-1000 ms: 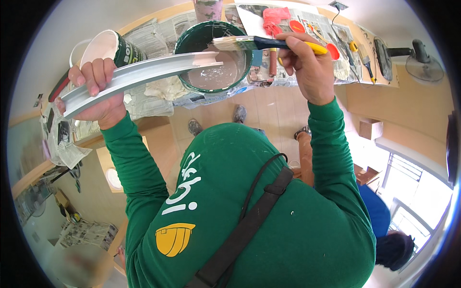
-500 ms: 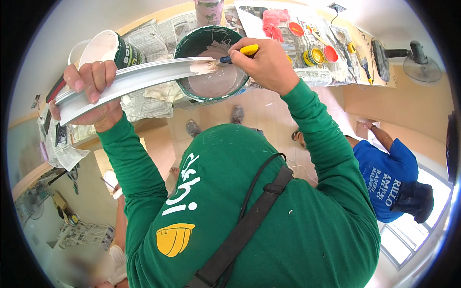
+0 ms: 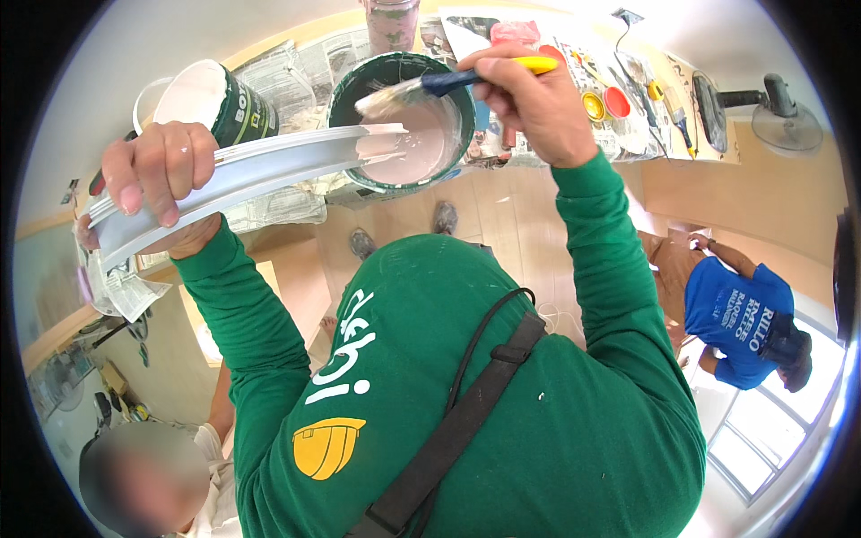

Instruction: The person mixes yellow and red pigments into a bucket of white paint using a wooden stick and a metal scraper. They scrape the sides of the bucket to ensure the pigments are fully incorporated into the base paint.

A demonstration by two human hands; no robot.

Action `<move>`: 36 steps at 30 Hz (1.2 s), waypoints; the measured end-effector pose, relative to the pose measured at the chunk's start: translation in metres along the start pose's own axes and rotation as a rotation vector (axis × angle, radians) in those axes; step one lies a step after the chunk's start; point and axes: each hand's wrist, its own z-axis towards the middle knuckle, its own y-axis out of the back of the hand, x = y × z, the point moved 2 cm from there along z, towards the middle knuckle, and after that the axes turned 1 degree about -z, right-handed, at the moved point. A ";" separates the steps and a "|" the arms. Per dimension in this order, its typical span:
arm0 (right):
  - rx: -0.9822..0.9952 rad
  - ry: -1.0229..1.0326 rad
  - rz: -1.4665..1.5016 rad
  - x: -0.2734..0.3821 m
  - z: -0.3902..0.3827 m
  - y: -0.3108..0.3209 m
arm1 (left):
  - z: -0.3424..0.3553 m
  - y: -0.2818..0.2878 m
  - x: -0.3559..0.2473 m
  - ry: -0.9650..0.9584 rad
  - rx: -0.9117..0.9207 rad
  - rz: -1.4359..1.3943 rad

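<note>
My left hand [image 3: 161,170] is closed around the left end of a long white moulding strip [image 3: 269,160]. The strip's right end reaches over an open green bucket [image 3: 465,117], and pinkish paint coats that tip. Inside the bucket is pale pink paint [image 3: 430,134]. In my right hand [image 3: 534,103] is a paintbrush [image 3: 439,83] with a dark blue and yellow handle. Its paint-wet bristles point left, above the bucket and apart from the strip.
A second bucket [image 3: 247,108] stands left on newspaper [image 3: 278,76]. Behind the green bucket is a paint-smeared container [image 3: 392,27]. Small open cans [image 3: 594,106] and another brush [image 3: 677,117] lie right. One person in blue [image 3: 726,309] is at right, another [image 3: 215,457] at lower left.
My right hand has lifted the brush off the strip's tip and turned its bristles left over the bucket. The strip's tip shows more paint. The person in blue has shifted.
</note>
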 end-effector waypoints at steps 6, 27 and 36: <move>0.020 0.099 -0.281 -0.031 -0.005 0.002 | 0.000 0.000 -0.004 -0.019 -0.075 -0.026; -0.018 0.181 -0.254 -0.037 -0.046 -0.020 | -0.004 -0.003 0.005 -0.021 -0.097 -0.007; -0.223 -0.058 0.010 -0.023 -0.053 0.001 | 0.000 -0.003 0.014 -0.018 -0.074 -0.032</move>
